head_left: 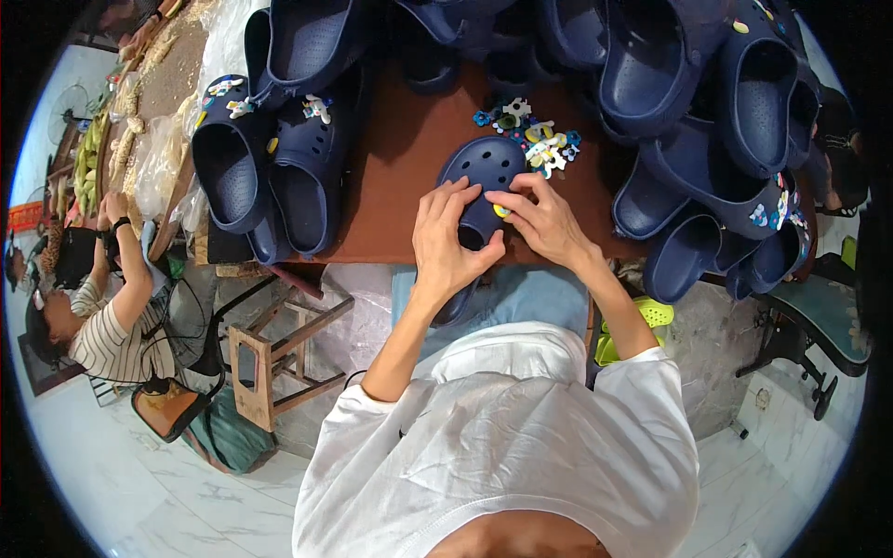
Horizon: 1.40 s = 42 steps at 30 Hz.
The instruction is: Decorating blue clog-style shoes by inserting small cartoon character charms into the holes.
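Observation:
A navy foam clog [482, 160] with round holes in its toe lies at the front edge of the brown-covered table [386, 191], toe pointing away from me. My left hand [443, 244] is closed around its left side, fingers over the upper and thumb near the foot opening. With thumb and fingertips, my right hand [551, 223] pinches a small yellow-and-white shoe charm [501, 211] against the right side of the clog's upper. The charm's underside is hidden. Just beyond the clog's toe is a loose pile of colourful charms [551, 149], white, blue, yellow and dark green.
Navy clogs, some with charms, are stacked at the left [302, 191] and right [688, 158] of the table. Below the table edge are a wooden stool frame [265, 372] and lime-green clogs [651, 313]. Another person [116, 321] sits at the far left; a swivel chair [819, 321] stands right.

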Tool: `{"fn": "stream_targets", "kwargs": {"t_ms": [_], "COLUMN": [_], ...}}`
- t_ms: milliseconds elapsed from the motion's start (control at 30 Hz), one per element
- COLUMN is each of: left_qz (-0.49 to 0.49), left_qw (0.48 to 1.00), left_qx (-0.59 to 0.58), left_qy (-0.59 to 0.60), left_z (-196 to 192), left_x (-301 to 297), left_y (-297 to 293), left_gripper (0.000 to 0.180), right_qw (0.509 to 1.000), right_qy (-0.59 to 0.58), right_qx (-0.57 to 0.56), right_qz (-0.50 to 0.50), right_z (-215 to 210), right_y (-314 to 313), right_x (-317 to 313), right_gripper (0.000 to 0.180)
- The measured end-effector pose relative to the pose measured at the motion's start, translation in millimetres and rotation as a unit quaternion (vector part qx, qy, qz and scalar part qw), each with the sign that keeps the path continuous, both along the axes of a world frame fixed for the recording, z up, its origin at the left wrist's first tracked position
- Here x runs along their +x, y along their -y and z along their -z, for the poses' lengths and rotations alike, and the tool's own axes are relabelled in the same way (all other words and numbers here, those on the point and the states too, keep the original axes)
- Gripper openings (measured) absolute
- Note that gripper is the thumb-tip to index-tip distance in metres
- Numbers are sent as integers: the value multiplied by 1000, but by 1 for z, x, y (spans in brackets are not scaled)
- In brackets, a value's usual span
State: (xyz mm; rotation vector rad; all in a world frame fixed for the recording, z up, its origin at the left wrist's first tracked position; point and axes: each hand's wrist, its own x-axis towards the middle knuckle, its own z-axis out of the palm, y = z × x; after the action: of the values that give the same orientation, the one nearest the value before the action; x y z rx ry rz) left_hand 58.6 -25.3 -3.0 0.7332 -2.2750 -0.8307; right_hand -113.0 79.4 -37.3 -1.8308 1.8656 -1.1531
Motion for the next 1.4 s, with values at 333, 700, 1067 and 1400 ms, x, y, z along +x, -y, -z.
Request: {"fn": "stream_targets", "kwargs": {"t_ms": [333, 700, 1067, 1400], "left_qz": [-5, 7, 3, 8], "left_qw": [1000, 1000, 982, 981], "left_qx": [-8, -12, 174, 193], "left_qy": [-6, 0, -74, -17], "left_z": [4, 2, 8, 9], "left_x": [-1, 6, 54, 39], "left_y": [-1, 2, 15, 37], "left_gripper": [57, 64, 54, 25], "right_qw": [975, 942, 942, 995], "right_qy": [-103, 124, -62, 16], "right_qx": [-188, -85, 3, -30], "right_qz": [50, 299, 330, 94], "right_z": [36, 32, 10, -46], "right_y": [18, 22, 2, 23], "right_x": [13, 4, -15, 48], "right_gripper": [41, 23, 30, 33]}}
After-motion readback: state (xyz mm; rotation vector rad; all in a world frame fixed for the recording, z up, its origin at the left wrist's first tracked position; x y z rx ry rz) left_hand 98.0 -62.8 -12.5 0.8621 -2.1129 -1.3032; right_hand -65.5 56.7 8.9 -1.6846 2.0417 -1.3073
